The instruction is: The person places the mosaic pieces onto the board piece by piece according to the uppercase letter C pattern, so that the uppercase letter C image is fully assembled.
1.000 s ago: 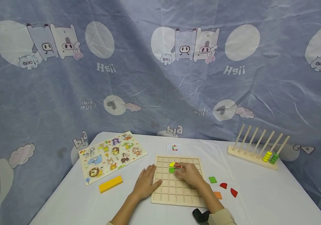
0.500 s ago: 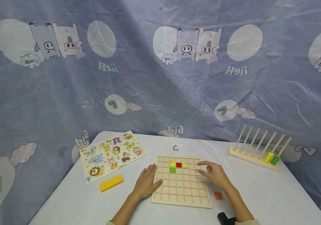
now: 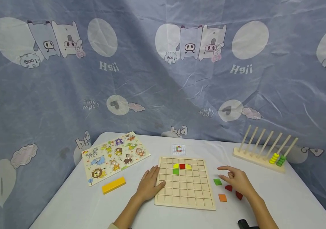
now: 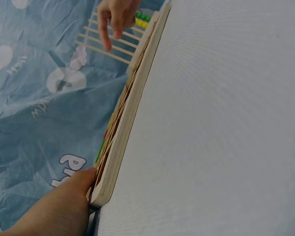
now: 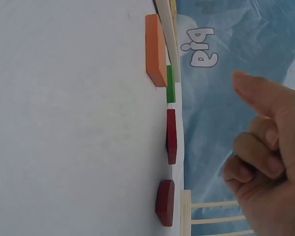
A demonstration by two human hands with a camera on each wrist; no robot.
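Note:
My left hand [image 3: 149,183] rests flat on the left edge of a wooden grid board [image 3: 184,197], thumb lying over its rim. Set in the board's upper cells are two yellow pieces [image 3: 188,167], a red square [image 3: 182,166] between them and a green square [image 3: 175,171] below the left yellow one. To the right of the board my right hand [image 3: 237,180] hovers with nothing in it, thumb and index apart, other fingers curled in. Near it lie a green tile [image 3: 217,182], an orange square [image 5: 155,51] and two red quarter-round pieces [image 5: 171,136], [image 5: 165,204].
A small pattern card [image 3: 179,149] lies behind the board. An animal puzzle [image 3: 114,159] and a yellow block [image 3: 113,185] are at the left. At the back right stands a peg rack [image 3: 258,160] with yellow and green beads. A patterned cloth [image 3: 163,79] hangs behind the table.
My right hand has left the board and moved right, over the loose pieces. The red square and right yellow piece, earlier covered by it, now show in the grid. My left hand stays put.

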